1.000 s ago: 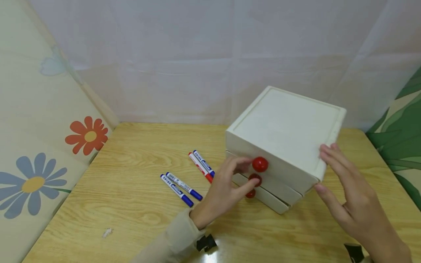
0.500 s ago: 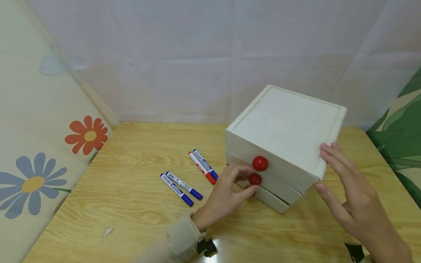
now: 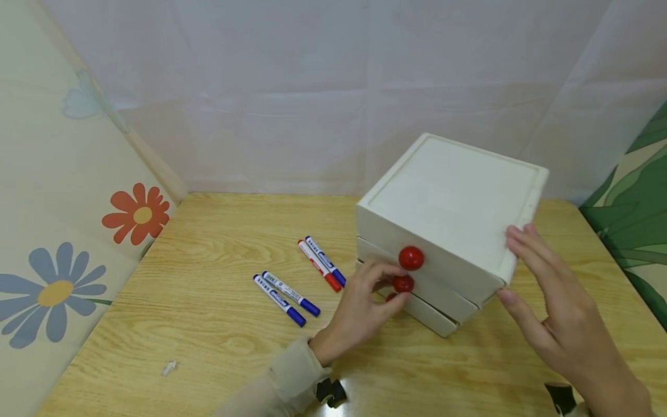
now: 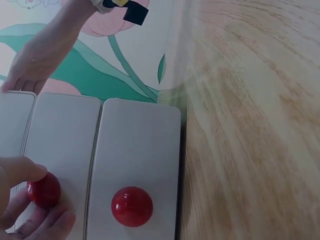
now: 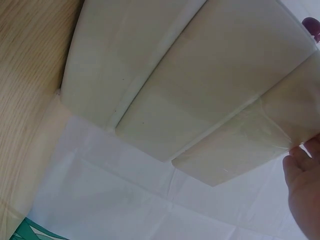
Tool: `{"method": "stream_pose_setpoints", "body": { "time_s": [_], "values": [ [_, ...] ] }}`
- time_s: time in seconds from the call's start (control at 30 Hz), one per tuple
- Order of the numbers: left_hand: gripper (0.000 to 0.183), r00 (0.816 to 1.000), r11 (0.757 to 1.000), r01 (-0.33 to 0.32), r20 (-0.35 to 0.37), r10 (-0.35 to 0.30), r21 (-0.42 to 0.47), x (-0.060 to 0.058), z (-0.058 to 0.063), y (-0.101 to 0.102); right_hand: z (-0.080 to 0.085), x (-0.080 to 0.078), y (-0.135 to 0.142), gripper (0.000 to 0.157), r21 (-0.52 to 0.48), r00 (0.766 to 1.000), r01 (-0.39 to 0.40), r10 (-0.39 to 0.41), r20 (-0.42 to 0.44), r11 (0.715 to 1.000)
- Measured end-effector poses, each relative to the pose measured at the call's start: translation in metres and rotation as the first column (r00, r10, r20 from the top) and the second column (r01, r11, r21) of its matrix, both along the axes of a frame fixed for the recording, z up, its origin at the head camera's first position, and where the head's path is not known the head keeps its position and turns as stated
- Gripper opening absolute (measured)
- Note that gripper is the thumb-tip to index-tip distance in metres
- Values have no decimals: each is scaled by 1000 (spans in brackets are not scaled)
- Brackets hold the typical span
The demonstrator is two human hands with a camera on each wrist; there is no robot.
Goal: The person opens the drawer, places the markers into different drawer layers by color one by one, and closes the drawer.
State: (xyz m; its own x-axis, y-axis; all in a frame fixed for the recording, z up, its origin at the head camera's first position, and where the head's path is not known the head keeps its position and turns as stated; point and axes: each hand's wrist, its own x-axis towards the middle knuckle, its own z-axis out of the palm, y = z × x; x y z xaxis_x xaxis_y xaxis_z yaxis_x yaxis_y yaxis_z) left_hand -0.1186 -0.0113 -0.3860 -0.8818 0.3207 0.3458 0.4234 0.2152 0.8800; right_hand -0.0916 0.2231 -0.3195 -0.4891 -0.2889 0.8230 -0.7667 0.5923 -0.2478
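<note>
A white three-drawer cabinet (image 3: 458, 197) with red ball knobs stands turned at an angle on the table. My left hand (image 3: 356, 307) pinches the middle drawer's knob (image 3: 403, 284) between thumb and fingers. In the left wrist view, the thumb touches one side of that knob (image 4: 45, 191), while fingers curl along the other. The bottom drawer's knob (image 4: 132, 206) is bare there but mostly hidden in the head view. My right hand (image 3: 568, 324) rests its fingertips on the cabinet's right top edge, thumb at the front corner. All drawers appear pushed in.
Left of the cabinet lie two blue-capped markers (image 3: 281, 298), with a red marker (image 3: 319, 265) and another blue one (image 3: 325, 260) farther back. A small white scrap (image 3: 169, 368) is on the wooden table (image 3: 208, 255). A pale cloth (image 3: 276, 104) hangs behind.
My left thumb, earlier across the front of the middle knob, has slid to its lower side, with the fingers closing in around the knob. My right hand and the cabinet stay in place.
</note>
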Motion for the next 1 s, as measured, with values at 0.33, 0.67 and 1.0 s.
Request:
{"method": "stream_pose_setpoints", "body": {
  "time_s": [0.33,0.67,1.0],
  "values": [
    [27,996,999,-34,-87,31,-35,3,0,-3,-4,-1,5,63,1,1000,2,-2,22,1000],
    [27,996,999,-14,-88,11,-32,15,0,-13,-9,-4,10,63,-4,1000,-16,16,27,1000],
    [26,994,1000,14,-105,-15,-7,28,0,-22,-6,-3,8,63,-4,1000,-7,7,22,1000]
  ]
}}
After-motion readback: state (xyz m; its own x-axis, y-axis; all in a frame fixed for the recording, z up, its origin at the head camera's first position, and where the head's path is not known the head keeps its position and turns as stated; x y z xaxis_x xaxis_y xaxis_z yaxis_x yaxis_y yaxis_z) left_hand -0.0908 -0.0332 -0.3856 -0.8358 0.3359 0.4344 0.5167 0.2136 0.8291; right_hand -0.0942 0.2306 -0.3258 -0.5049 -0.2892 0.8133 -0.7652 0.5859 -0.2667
